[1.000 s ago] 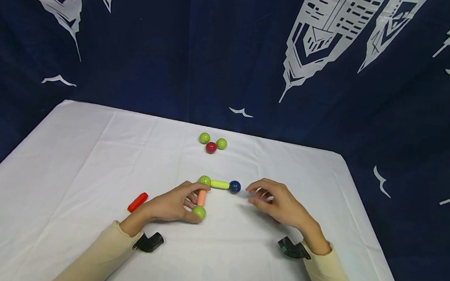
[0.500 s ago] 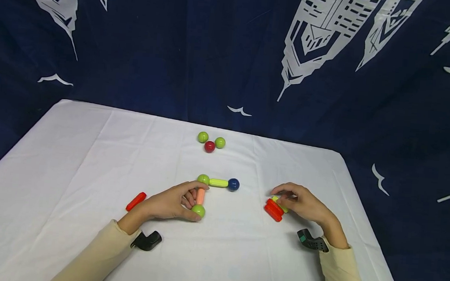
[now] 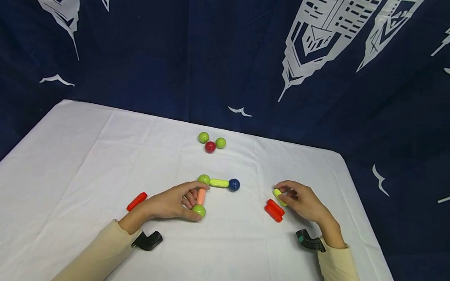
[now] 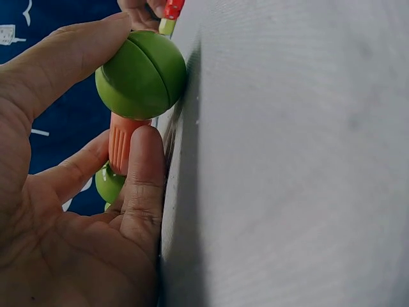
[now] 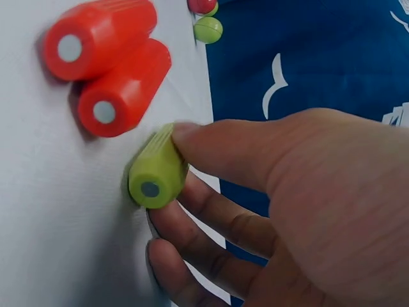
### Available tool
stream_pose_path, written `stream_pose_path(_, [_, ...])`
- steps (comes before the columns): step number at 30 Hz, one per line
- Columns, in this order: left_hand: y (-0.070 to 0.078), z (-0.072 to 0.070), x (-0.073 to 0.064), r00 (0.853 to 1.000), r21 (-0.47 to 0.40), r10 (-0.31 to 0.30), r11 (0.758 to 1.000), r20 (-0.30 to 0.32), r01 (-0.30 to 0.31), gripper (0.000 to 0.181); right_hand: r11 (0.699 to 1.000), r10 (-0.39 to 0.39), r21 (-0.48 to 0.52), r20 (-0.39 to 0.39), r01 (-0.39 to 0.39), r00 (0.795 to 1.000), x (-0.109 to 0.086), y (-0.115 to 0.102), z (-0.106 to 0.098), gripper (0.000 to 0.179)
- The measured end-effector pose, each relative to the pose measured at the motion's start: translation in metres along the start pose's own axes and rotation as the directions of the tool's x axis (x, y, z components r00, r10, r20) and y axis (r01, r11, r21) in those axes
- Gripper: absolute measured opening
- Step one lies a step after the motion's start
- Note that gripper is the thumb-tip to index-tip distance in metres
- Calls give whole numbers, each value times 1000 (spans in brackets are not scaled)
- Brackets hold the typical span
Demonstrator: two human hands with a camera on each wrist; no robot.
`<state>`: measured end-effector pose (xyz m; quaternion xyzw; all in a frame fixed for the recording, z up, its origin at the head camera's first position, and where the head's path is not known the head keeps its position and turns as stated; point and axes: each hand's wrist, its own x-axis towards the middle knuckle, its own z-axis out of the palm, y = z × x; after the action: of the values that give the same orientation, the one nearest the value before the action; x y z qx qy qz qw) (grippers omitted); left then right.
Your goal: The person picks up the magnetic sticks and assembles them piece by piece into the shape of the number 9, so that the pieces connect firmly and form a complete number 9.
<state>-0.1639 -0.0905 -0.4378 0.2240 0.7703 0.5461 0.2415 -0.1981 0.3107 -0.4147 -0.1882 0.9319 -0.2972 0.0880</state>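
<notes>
My left hand (image 3: 170, 203) grips the near leg of a magnetic ball-and-rod build. Its thumb lies on the near green ball (image 4: 140, 75) and its fingers are about the orange rod (image 3: 201, 196). At the far green ball (image 3: 204, 180) the build turns right through a yellow-green rod (image 3: 219, 183) to a dark blue ball (image 3: 234, 185). Off to the right, my right hand (image 3: 302, 202) pinches a loose yellow-green magnetic rod (image 5: 153, 173) between thumb and fingers; a grey magnet shows in its end. Two red rods (image 3: 274, 210) lie side by side just left of that hand.
Two loose green balls (image 3: 221, 143) and a red ball (image 3: 210, 147) sit together toward the back of the white-covered table (image 3: 89, 156). One more red rod (image 3: 137, 201) lies beside my left wrist. A dark blue printed curtain (image 3: 156, 55) hangs behind the table.
My right hand has moved right, away from the blue ball, and taken hold of the yellow-green rod, which now lies apart from the two red rods. The left hand keeps its place.
</notes>
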Motion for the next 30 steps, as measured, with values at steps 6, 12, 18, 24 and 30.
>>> stream_pose_path(6, [-3, -1, 1, 1000, 6, 18, 1000, 7, -18, 73, 1000, 8, -9, 4, -8, 1000, -1, 0, -1, 31])
stream_pose_path(12, [-3, -1, 1, 1000, 6, 24, 1000, 9, -24, 74, 999, -11, -34, -15, 11, 1000, 1, -1, 2, 31])
stream_pose_path(18, [-4, -1, 0, 1000, -5, 25, 1000, 9, -25, 74, 997, -66, -41, -58, 64, 996, 4, -8, 5, 30])
stream_pose_path(24, [-3, -1, 0, 1000, 2, 26, 1000, 12, -26, 73, 992, -124, -36, -88, 122, 988, 4, -18, 9, 33])
stream_pose_path(30, [-3, -1, 0, 1000, 4, 28, 1000, 8, -28, 74, 992, -126, -27, -64, 125, 990, 4, -32, 13, 31])
